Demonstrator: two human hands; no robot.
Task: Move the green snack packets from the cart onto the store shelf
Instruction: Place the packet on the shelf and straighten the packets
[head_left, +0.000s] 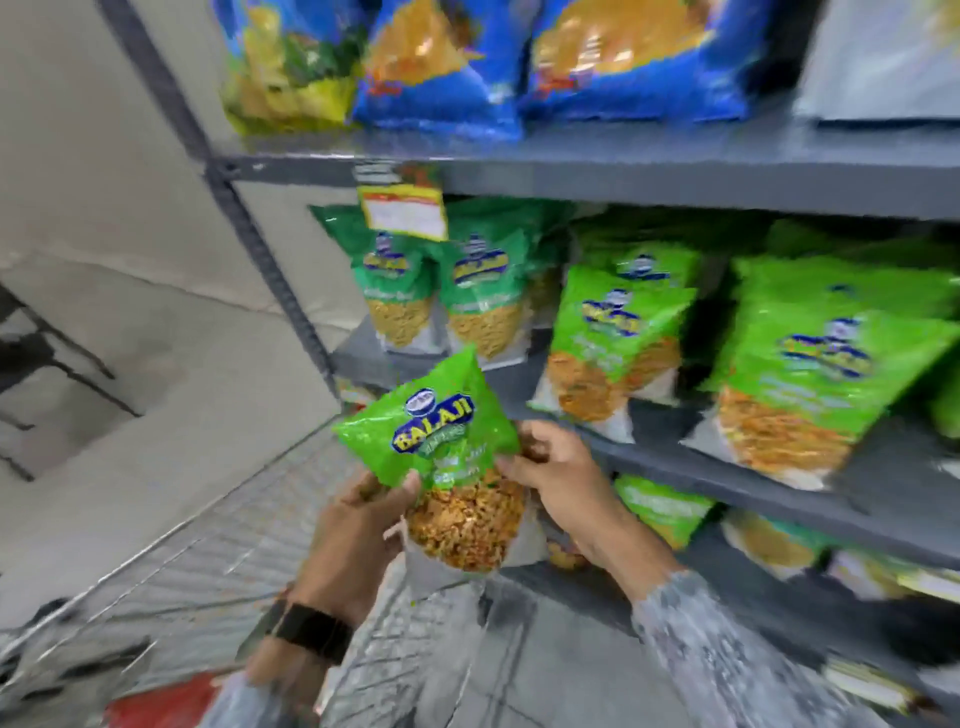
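Both hands on it now: left hand (363, 525) pinching the green packet (447, 457) at its lower edge, right hand (558, 478) gripping its side, just in front of the grey shelf (779, 483). A loose pinch could let that slick packet slip into the wire cart (208, 561) below. The shelf looks crowded; pale wall left of it.
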